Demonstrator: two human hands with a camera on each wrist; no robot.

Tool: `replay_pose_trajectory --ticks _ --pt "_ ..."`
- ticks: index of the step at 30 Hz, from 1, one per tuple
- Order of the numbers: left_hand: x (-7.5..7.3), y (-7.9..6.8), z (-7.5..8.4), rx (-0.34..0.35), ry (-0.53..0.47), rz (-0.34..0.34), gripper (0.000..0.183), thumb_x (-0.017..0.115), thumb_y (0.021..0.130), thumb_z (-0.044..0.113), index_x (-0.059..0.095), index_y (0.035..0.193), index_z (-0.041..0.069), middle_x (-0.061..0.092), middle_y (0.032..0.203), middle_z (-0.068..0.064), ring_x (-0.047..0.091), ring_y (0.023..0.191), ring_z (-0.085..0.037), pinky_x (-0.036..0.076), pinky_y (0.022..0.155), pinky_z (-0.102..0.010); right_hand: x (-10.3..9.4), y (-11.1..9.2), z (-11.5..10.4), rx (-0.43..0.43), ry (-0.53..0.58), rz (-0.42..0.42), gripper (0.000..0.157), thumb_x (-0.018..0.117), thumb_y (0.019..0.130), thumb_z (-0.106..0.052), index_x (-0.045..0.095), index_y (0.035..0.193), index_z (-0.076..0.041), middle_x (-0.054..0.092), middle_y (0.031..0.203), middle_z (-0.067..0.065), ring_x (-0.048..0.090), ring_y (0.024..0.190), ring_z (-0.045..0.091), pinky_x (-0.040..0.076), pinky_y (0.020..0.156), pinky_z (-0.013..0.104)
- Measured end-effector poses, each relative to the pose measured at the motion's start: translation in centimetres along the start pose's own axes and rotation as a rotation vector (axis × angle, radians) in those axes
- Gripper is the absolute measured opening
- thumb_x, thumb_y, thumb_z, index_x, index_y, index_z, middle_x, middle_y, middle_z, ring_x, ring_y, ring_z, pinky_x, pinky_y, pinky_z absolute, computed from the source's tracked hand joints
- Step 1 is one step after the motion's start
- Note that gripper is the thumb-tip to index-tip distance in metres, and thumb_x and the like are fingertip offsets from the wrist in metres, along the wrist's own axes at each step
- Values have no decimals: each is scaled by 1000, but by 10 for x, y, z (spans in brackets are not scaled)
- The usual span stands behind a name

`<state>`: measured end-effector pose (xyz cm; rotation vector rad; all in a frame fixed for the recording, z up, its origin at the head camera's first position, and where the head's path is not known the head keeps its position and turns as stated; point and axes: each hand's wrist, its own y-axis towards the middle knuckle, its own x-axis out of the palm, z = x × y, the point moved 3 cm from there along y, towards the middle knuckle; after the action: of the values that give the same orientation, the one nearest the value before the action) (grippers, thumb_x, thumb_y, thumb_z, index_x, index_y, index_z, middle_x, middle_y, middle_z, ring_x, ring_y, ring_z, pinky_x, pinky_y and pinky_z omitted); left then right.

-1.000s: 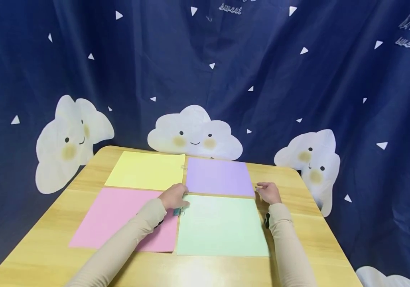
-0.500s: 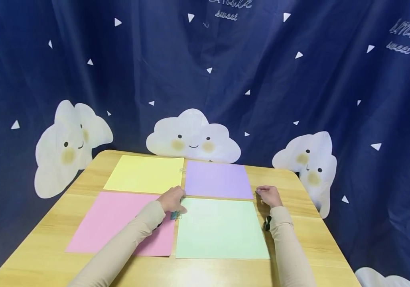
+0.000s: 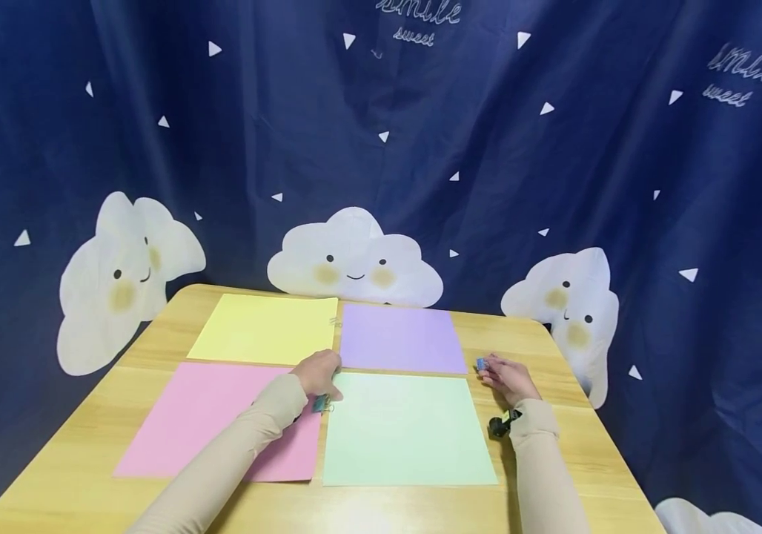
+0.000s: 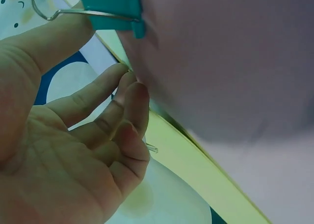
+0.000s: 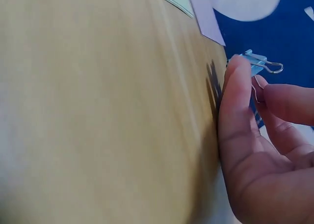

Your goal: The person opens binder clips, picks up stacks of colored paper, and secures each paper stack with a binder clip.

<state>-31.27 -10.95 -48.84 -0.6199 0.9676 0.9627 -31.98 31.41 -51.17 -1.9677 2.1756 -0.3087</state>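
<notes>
A blue binder clip [image 3: 482,364] is pinched in my right hand [image 3: 511,377], just right of the purple paper [image 3: 402,337]. In the right wrist view the light-blue clip [image 5: 255,62] stands at the fingertips, its wire handles showing. My left hand [image 3: 317,372] lies at the upper right corner of the pink paper [image 3: 174,415], thumb spread from the fingers. A teal binder clip [image 4: 115,8] sits on that paper's right edge, beside the left thumb. The left fingertips [image 4: 137,94] curl loosely at the sheet's edge and hold nothing.
Yellow paper [image 3: 264,330] lies at the back left, with wire clip handles [image 3: 335,322] at its right edge. Green paper [image 3: 408,430] lies front right. All rest on a wooden table [image 3: 394,512] before a blue cloud-print curtain [image 3: 328,96].
My right hand has turned and drawn back slightly, and the blue binder clip now shows in its fingers. My left hand stays in place. The head view has tilted up a little.
</notes>
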Motion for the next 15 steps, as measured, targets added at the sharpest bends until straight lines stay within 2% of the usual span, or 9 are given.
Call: replay_pose_trajectory --ticks 4,8,12,15 --pt "-2 1 1 -22 -26 -24 39 96 70 12 67 92 -5 64 87 -7 55 80 -18 56 73 -35 -4 -1 5 14 90 -39 53 46 110 -9 30 157 8 72 95 -3 73 82 4 63 79 18" --pt "-2 0 1 -31 -69 -39 36 95 71 8 64 85 -5 53 76 -2 48 71 -16 45 60 -26 -7 0 9 20 160 -53 51 43 111 -6 28 158 7 75 96 -2 75 84 5 63 83 19" --pt "0 0 0 -40 -80 -37 36 95 70 7 64 83 -5 51 76 -2 44 71 -16 41 60 -26 -8 1 11 20 186 -74 52 40 111 -5 26 159 6 78 96 0 76 85 7 63 86 20" --pt "0 1 1 -46 -92 -36 39 95 70 7 65 92 -5 60 85 -7 48 76 -17 48 67 -29 -10 1 11 21 191 -71 52 40 111 -5 25 160 5 78 96 0 77 85 7 63 85 20"
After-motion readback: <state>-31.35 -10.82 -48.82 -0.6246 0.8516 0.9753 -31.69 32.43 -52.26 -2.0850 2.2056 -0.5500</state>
